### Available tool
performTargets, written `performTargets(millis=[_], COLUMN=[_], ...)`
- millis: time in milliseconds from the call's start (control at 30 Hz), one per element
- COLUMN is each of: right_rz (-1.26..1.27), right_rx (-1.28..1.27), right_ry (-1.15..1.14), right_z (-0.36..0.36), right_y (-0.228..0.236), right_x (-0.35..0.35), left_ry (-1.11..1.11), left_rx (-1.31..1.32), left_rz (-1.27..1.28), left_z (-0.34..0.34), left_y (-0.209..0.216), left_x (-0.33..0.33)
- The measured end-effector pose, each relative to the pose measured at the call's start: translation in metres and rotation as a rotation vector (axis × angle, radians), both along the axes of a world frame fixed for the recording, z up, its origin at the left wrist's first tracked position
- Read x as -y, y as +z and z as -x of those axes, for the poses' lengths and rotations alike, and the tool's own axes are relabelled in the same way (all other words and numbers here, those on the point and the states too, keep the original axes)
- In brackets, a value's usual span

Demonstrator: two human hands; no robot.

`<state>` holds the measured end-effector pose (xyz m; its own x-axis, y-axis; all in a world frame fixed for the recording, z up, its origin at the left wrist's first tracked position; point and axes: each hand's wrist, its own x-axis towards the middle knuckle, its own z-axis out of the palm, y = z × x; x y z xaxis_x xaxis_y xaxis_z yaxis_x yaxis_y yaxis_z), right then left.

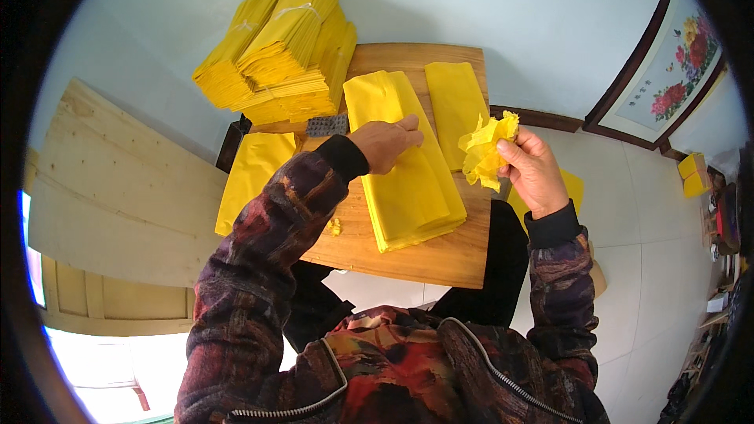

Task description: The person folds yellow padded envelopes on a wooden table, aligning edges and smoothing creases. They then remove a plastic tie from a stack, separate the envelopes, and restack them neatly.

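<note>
Plainly, the right hand (537, 173) pinches crumpled, ragged-edged yellow paper (482, 152).

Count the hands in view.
2: the left hand is over the middle yellow stack; the right hand is to the right of that stack, holding crumpled yellow paper.

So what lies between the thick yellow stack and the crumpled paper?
In the head view, a strip of wooden table and flatter yellow paper lie between the thick yellow stack and the crumpled paper.
</note>
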<state>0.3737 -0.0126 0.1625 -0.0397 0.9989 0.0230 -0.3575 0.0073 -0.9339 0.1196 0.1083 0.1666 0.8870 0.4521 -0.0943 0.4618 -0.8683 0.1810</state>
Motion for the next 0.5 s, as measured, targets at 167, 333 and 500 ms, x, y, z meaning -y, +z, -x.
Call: performTargets(millis=[167,333,500], right_rz=[-0.018,-0.019,-0.054], right_rx=[0.067,0.234,0.493], right_ry=[0.051,0.133,0.374], right_z=[0.006,0.023,0.054], right_y=[0.012,0.031,0.039], right_x=[-0.009,-0.028,-0.074], left_ry=[0.001,0.053,0.121], left_rx=[0.264,0.421,0.553], left_rz=[0.019,-0.030,-0.001], left_z=[0.022,0.065,0.090], left_y=[0.002,0.010,0.008], left_x=[0.010,0.028,0.036])
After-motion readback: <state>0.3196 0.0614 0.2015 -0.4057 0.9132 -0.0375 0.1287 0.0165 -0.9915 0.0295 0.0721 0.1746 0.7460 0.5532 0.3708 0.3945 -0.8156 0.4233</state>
